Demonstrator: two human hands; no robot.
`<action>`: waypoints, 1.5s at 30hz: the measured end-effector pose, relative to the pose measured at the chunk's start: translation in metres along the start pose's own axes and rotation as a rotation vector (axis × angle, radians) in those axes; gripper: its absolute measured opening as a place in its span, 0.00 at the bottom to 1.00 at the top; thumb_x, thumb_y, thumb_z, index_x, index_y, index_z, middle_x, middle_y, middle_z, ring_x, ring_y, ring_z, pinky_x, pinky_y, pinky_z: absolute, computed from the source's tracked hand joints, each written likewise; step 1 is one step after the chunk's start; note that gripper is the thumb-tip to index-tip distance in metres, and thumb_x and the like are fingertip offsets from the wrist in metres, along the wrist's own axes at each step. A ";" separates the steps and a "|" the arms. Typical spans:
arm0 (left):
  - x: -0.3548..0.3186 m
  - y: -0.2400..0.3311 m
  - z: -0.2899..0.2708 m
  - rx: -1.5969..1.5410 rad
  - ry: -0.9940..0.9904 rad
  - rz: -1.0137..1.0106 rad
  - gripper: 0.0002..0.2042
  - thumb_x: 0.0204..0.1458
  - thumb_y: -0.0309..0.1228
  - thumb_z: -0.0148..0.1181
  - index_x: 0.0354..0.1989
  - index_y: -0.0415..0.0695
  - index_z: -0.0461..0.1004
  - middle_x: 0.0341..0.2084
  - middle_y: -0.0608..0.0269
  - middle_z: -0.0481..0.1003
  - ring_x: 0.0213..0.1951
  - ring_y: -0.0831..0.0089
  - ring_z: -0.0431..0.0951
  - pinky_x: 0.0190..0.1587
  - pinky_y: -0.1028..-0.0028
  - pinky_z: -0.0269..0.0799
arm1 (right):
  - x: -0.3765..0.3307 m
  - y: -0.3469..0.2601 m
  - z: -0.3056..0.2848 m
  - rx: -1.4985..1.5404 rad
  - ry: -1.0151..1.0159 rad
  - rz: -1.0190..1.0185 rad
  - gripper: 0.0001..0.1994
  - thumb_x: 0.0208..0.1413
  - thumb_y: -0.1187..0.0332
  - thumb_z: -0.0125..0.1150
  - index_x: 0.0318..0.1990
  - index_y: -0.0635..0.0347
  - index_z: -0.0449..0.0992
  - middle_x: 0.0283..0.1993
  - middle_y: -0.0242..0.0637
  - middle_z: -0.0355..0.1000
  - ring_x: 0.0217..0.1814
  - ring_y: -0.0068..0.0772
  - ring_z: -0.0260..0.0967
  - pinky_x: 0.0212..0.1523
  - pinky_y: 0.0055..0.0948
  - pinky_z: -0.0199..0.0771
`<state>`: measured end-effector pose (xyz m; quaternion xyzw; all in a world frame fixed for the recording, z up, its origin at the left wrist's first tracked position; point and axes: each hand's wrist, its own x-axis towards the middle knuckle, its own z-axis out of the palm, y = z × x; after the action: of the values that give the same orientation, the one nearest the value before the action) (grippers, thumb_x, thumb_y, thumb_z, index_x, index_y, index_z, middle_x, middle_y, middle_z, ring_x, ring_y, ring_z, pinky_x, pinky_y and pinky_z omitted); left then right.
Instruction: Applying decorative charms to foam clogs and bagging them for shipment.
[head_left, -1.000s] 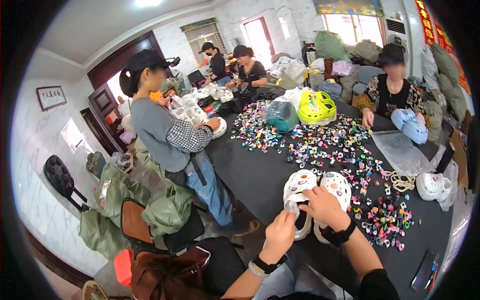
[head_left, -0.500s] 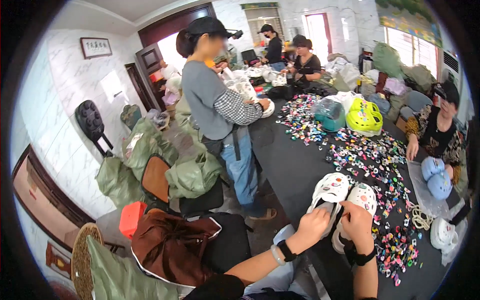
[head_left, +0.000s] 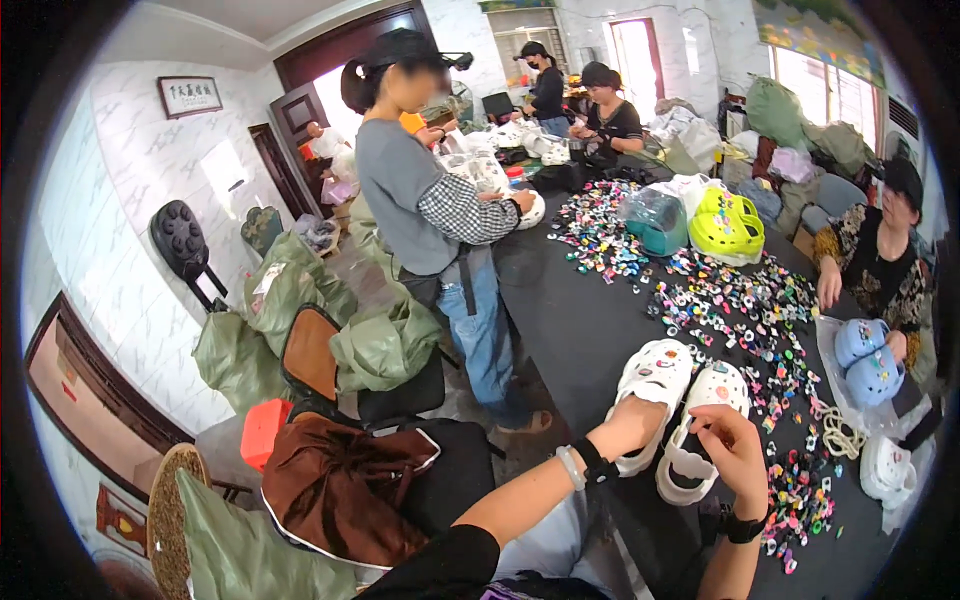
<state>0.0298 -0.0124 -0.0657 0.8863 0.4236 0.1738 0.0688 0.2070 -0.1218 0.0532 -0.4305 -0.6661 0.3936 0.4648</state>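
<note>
Left hand (head_left: 632,425) closed around the heel end of a white perforated foam clog (head_left: 652,385), gripping it from below; the clog lies toe away from the hand on the black bench (head_left: 570,330). A grey bracelet and a black band sit on the left wrist.

Right hand (head_left: 733,450) curled, fingertips pinched at the opening of a second white perforated foam clog (head_left: 700,420), just beside the first one and touching it. Whether the fingers hold a small charm cannot be told. A black watch sits on the right wrist.

Just right of the right hand: a scatter of small multicoloured plastic shoe charms (head_left: 745,320), running from beside the wrist far up the bench away from both hands. Further right of the right hand, a pair of light blue foam clogs (head_left: 868,360) on clear plastic under another person's hand, a coil of beige cord (head_left: 840,435) between the charms and that pair, and another white clog (head_left: 885,468) near the bench edge.

Well beyond both hands: a lime-green foam clog pair (head_left: 727,225) and a teal bag (head_left: 655,222).

Left of the left hand, off the bench: a person in a grey top and jeans (head_left: 430,210) standing at the bench side, a brown leather bag (head_left: 340,485) on a chair, olive-green fabric sacks (head_left: 385,345) on the floor.
</note>
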 end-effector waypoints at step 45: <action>-0.064 0.067 -0.045 -0.102 0.275 0.172 0.15 0.43 0.24 0.61 0.43 0.42 0.73 0.30 0.59 0.72 0.36 0.61 0.73 0.39 0.66 0.68 | 0.005 0.022 -0.036 -0.105 0.094 0.007 0.13 0.56 0.78 0.51 0.48 0.61 0.74 0.35 0.35 0.75 0.25 0.18 0.68 0.28 0.19 0.70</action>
<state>0.0249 -0.1059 -0.0218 0.8827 0.3420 0.3199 0.0401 0.2450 -0.1061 0.0438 -0.4746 -0.6616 0.3392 0.4711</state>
